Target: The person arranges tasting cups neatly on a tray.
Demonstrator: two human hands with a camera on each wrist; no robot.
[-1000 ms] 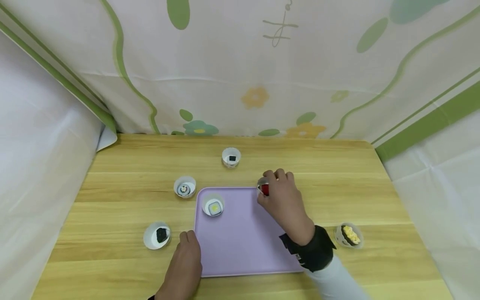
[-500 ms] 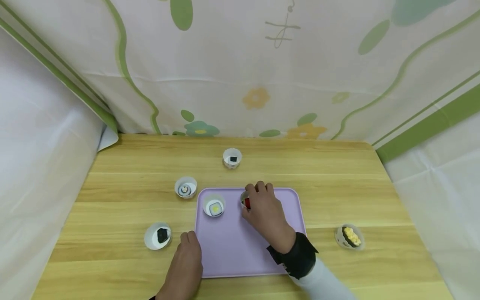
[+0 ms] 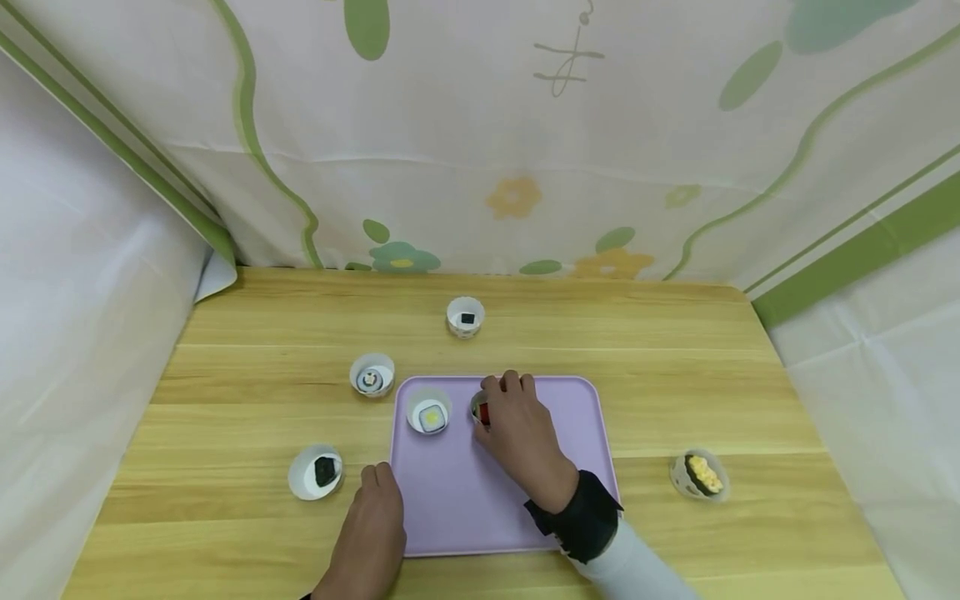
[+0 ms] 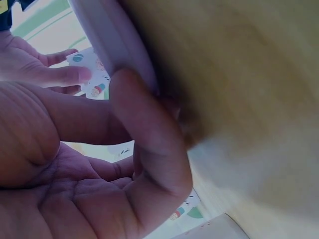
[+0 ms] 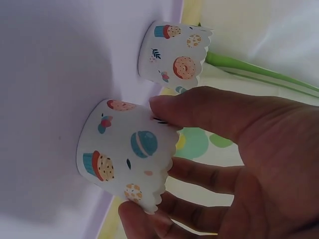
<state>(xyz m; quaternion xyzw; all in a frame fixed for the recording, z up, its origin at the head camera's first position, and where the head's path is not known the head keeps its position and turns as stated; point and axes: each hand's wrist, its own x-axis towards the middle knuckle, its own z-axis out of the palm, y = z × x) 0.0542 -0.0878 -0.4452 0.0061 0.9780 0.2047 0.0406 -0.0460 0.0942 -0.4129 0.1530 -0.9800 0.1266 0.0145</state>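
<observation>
My right hand [image 3: 521, 437] holds a paper baking cup [image 5: 127, 149] by its sides, thumb on one side and fingers on the other. The cup is white with cupcake and donut prints and a scalloped rim; something red shows inside it in the head view. It stands upright on the lilac tray [image 3: 457, 508], near the back edge. Left of it on the tray is another paper cup [image 5: 174, 57] with a yellow-centred sushi roll piece [image 3: 431, 418]. My left hand [image 3: 366, 533] grips the tray's front left edge, thumb and finger at the rim in the left wrist view.
Around the tray on the wooden table [image 3: 750, 367] stand more cups: a back cup [image 3: 466, 332] with a small black piece, a left cup [image 3: 372, 362] with a swirled roll, a front left cup [image 3: 300, 479], and a right cup [image 3: 681, 477] with a yellow-topped piece. A curtain [image 3: 420, 125] hangs behind.
My right hand has moved the cup with the red piece leftward from the tray's back edge onto the tray, beside the other cup. My left hand stays at the tray's edge.
</observation>
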